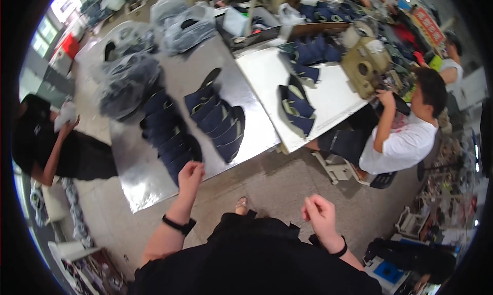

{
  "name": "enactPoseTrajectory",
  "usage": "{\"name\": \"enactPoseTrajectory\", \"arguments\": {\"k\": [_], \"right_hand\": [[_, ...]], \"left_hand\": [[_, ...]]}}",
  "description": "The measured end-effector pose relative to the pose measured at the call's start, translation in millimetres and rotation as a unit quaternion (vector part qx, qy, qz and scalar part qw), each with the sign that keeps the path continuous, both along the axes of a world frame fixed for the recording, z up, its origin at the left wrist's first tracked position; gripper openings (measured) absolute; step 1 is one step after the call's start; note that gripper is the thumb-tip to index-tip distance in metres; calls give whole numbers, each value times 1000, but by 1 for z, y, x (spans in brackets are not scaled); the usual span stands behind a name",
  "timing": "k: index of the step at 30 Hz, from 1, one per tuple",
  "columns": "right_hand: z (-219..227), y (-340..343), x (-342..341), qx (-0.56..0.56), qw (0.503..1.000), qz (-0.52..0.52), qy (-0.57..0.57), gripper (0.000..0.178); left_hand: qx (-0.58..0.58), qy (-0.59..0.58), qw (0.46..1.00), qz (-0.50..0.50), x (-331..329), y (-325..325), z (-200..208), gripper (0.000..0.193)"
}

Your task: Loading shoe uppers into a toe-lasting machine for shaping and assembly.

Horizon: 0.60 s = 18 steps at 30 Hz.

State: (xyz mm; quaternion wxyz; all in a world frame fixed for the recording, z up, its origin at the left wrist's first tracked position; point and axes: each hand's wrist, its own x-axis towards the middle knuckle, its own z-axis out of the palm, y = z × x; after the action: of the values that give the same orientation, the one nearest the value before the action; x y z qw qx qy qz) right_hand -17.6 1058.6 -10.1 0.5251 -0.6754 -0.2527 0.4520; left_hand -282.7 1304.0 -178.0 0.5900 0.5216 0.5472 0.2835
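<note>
My left hand (190, 179) is closed, its fingers curled together, just over the front edge of the metal table (145, 187). It is nearest to the front end of a long overlapping row of navy fabric pieces (167, 123); whether it touches them I cannot tell. No object shows in its fingers. My right hand (320, 213) hangs above the floor, away from the tables, with its fingers curled in and nothing visible in them. A second row of navy pieces with pale edges (218, 120) lies right of the first.
Clear plastic bags of dark goods (131, 81) sit at the table's far left. A white table (257, 76) adjoins on the right, with navy pieces (297, 108) and a beige sewing machine (365, 66). One person (405, 135) sits at the machine; another (56, 146) stands at left.
</note>
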Motion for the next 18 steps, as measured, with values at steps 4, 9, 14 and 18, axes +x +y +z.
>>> {"name": "enactPoseTrajectory", "arguments": {"k": [4, 9, 14, 18], "right_hand": [[-7, -64, -4, -15, 994, -94, -46, 28], [-8, -161, -21, -51, 969, -235, -52, 24], [-2, -255, -56, -6, 953, -295, -73, 16], [27, -363, -101, 67, 913, -393, -90, 25]], "left_hand": [[365, 198, 906, -79, 18, -15, 19, 20], [473, 241, 823, -204, 88, -35, 16, 54], [505, 97, 805, -296, 165, -133, 27, 30], [394, -118, 769, -490, 220, -259, 8, 18]]}}
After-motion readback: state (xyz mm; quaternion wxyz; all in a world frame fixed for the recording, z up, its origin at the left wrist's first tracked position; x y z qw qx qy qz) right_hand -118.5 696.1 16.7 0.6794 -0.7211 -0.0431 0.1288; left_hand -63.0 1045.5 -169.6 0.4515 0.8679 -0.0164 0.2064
